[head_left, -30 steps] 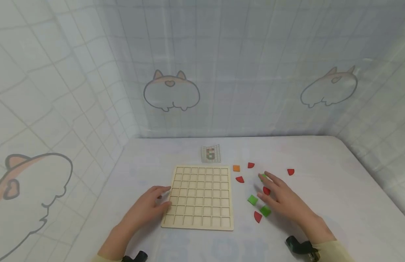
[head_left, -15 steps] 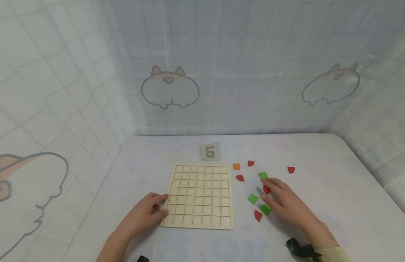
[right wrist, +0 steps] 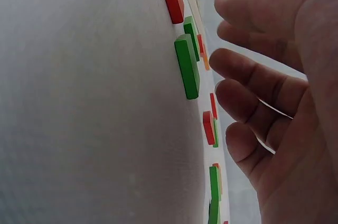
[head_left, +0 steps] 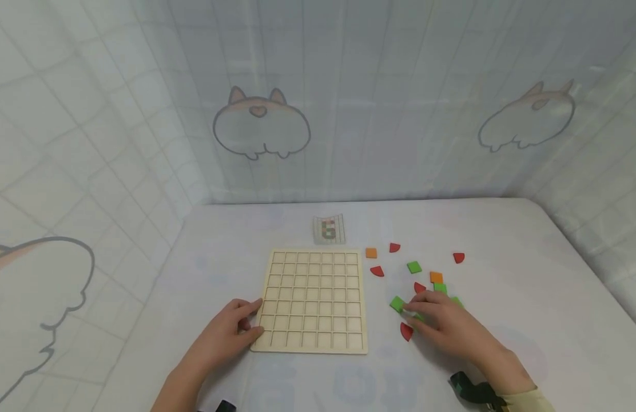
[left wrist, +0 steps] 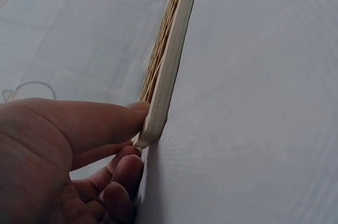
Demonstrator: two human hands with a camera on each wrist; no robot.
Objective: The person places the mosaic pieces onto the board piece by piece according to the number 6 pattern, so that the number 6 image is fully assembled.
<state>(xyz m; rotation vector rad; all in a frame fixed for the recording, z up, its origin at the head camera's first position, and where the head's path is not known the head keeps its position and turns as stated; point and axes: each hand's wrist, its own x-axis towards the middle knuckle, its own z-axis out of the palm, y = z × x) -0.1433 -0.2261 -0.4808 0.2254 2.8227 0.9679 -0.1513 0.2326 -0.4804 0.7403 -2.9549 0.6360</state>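
Note:
My left hand (head_left: 226, 332) rests at the left edge of a pale wooden grid board (head_left: 313, 300), thumb and index fingertips against its rim. In the left wrist view, the thumb (left wrist: 105, 123) touches the board's edge (left wrist: 163, 86) near a corner, with the other fingers bent below. My right hand (head_left: 446, 323) hovers low over loose coloured pieces, its fingers loosely bent with nothing between them. Near its fingertips lie a green square tile (head_left: 397, 304), a red quarter-round tile (head_left: 406, 331) and another red one (head_left: 420, 287). Another green tile (right wrist: 187, 66) shows beside the fingers in the right wrist view.
A small card with a coloured grid pattern (head_left: 328, 229) lies behind the board. Orange squares (head_left: 371, 252), red quarter-rounds (head_left: 458, 257) and green squares (head_left: 414, 267) are scattered right of the board. Printed cloth walls (head_left: 380, 114) enclose the white table (head_left: 524, 274).
My right hand has drawn back toward me, uncovering an orange tile and more green ones behind it. The left hand has slid slightly along the board's edge toward me. The view has tilted down.

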